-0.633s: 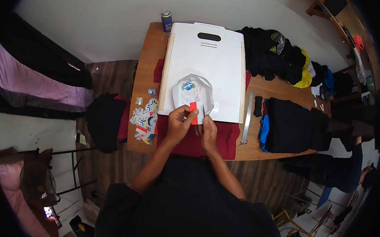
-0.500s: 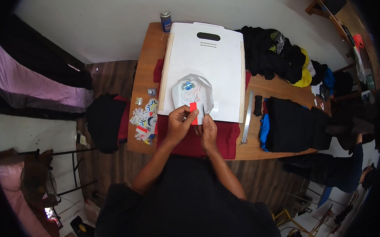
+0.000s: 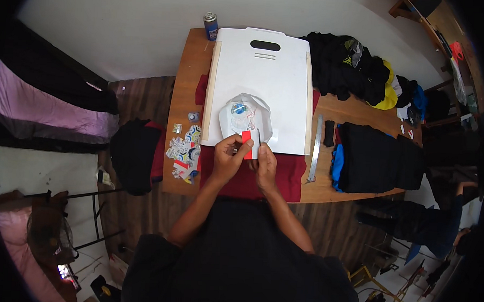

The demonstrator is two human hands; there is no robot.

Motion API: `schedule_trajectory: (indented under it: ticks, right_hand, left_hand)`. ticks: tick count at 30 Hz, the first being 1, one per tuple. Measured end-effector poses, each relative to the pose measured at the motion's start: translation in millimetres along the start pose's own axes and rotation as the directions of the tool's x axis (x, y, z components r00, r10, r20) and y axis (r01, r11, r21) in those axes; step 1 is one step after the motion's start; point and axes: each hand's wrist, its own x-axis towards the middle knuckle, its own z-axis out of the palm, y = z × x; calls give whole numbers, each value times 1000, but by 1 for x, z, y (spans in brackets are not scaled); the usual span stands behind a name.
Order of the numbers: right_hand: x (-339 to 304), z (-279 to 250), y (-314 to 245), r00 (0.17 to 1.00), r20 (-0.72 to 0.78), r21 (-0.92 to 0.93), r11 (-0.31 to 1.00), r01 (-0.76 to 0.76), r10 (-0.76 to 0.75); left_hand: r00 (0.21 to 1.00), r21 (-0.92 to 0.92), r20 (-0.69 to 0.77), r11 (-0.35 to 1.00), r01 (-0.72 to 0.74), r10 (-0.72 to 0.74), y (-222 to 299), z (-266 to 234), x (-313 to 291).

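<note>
My left hand (image 3: 229, 157) pinches a red-and-white strip of paper (image 3: 246, 145) between thumb and fingers. Close beside it, my right hand (image 3: 266, 166) is closed on what look like scissors (image 3: 259, 135); only a thin dark blade shows at the strip's right edge, and the rest is hidden in the hand. Just beyond both hands lies a crinkled white bowl-shaped container (image 3: 266, 110) with a blue round piece (image 3: 239, 109) and small clear and reddish bits inside. The container rests on a large white board (image 3: 261, 76) with a slot at its far end.
Patterned paper scraps (image 3: 183, 154) lie at the table's left. A metal ruler (image 3: 315, 149), a black roll (image 3: 329, 134) and folded black clothes (image 3: 379, 159) are on the right. Dark red cloth (image 3: 284, 177) lies under the board. A spray can (image 3: 210, 26) stands far left; another person (image 3: 438, 224) is at right.
Both hands and the strip stay almost still. Inside the container, the blue round piece and clear bits look slightly shifted. At right, the other person has changed posture.
</note>
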Motion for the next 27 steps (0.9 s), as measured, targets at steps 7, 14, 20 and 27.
schedule_trajectory:
  ticks: [7, 14, 20, 27]
  right_hand:
    - [-1, -4, 3, 1000, -13, 36, 999, -27, 27]
    - [-8, -6, 2, 997, 25, 44, 996, -78, 77]
    - [-9, -8, 0, 995, 59, 52, 995, -89, 86]
    - [-10, -6, 1, 994, 74, 31, 996, -79, 76]
  left_hand:
    - [1000, -13, -21, 1000, 14, -14, 3, -2, 3]
    - [993, 4, 27, 993, -116, 116, 1, -10, 9]
    - [990, 17, -7, 990, -137, 138, 3, -9, 12]
    - [990, 49, -22, 989, -138, 139, 7, -7, 14]
